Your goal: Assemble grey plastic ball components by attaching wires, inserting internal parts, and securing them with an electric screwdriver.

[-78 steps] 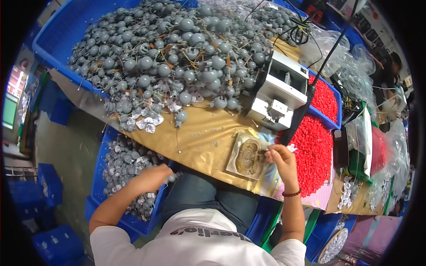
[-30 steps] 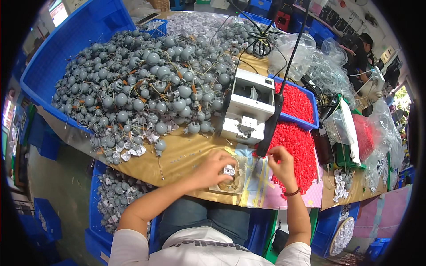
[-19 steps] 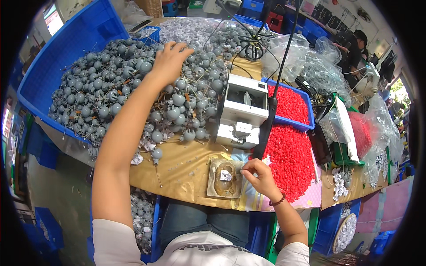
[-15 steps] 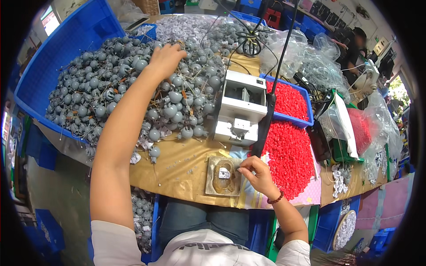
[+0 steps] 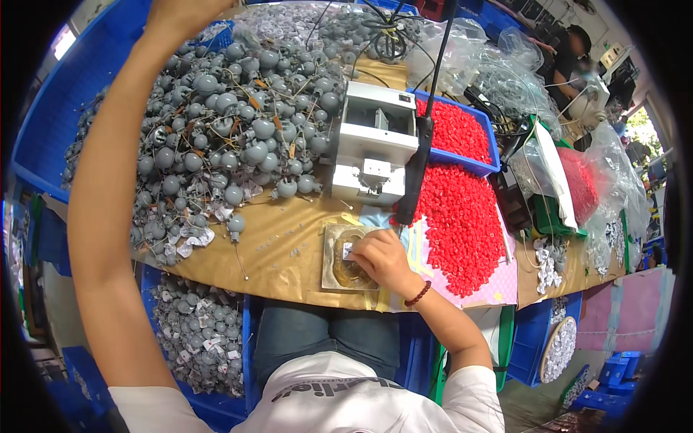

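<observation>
My right hand (image 5: 388, 258) is over a square block with a rounded hollow (image 5: 330, 270) near the table's front edge. Its thumb and fingers are pinched together, and the tips meet a small white piece (image 5: 347, 250) with a dark mark, sitting in the hollow. Whether they grip that piece or something smaller is hidden. My left hand (image 5: 186, 13) is stretched to the far left, above a heap of grey ball-shaped parts with thin wires (image 5: 256, 151). The picture's upper edge cuts off its fingers. One grey ball part (image 5: 235, 224) lies apart, its wire trailing forward.
A white machine (image 5: 368, 185) and a black rod (image 5: 416, 169) stand behind the block. Right of them are loose red pieces (image 5: 462, 231) and a blue tray (image 5: 493, 160) of more. A large blue bin (image 5: 43, 137) is at left. A person (image 5: 567, 65) is far right.
My left hand has gone farther away and left, off the heap's top. My right hand has shifted from beside the block onto the white piece in its hollow. The whole view has shifted.
</observation>
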Demonstrator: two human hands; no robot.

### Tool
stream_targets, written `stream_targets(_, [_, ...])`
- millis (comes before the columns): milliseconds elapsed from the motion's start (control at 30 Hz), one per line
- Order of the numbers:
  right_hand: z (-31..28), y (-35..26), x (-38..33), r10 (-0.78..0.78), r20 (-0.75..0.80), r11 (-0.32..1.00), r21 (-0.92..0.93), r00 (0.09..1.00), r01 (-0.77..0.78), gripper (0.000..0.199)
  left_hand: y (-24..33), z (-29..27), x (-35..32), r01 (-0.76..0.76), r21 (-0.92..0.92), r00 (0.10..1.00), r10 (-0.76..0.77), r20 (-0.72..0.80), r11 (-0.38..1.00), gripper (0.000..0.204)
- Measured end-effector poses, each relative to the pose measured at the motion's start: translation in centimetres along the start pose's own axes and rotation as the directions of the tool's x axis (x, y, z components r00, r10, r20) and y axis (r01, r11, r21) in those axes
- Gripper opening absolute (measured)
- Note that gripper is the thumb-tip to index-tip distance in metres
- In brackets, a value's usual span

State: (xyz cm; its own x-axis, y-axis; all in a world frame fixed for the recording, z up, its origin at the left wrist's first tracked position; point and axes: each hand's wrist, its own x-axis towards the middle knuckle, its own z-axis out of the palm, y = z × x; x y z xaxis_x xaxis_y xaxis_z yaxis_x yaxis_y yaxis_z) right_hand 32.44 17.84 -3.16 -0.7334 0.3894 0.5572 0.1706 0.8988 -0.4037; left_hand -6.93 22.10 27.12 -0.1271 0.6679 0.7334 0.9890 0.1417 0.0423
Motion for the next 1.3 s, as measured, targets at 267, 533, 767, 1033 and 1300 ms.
stream_targets(267, [0.1,-0.8,-0.2,-0.053,0.049,0.998,-0.038,0.997,0.055,0.02,-2.5,2.4,-2.1,0.136,-0.288,0.975,-0.077,0.209,0.948,0.044])
stream_targets(533, [-4.2,-1.5,4.4,0.098,-0.225,0.984,0.166,0.969,-0.061,0.046,5.3,-4.0,-6.3,0.157,-0.832,0.951,0.147,0.274,0.532,0.047])
stream_targets(767, [-7.1,-4.5,9.9,0.264,-0.103,0.791,0.592,0.959,-0.154,0.054,11.1,-3.2,-16.2,0.435,-0.881,0.865,0.185,0.467,0.188,0.048])
stream_targets(1033, [-6.3,-2.8,3.7,0.382,0.683,-0.038,0.685,0.623,-0.728,0.028,11.7,2.0,-31.9,0.748,-0.632,0.646,0.007,0.763,-0.203,0.046])
stream_targets(1300, [-1.9,-1.8,0.6,0.082,0.229,0.997,-0.026,0.97,-0.078,0.026,14.4,2.7,-40.3,0.816,-0.571,0.574,-0.009,0.819,0.092,0.046])
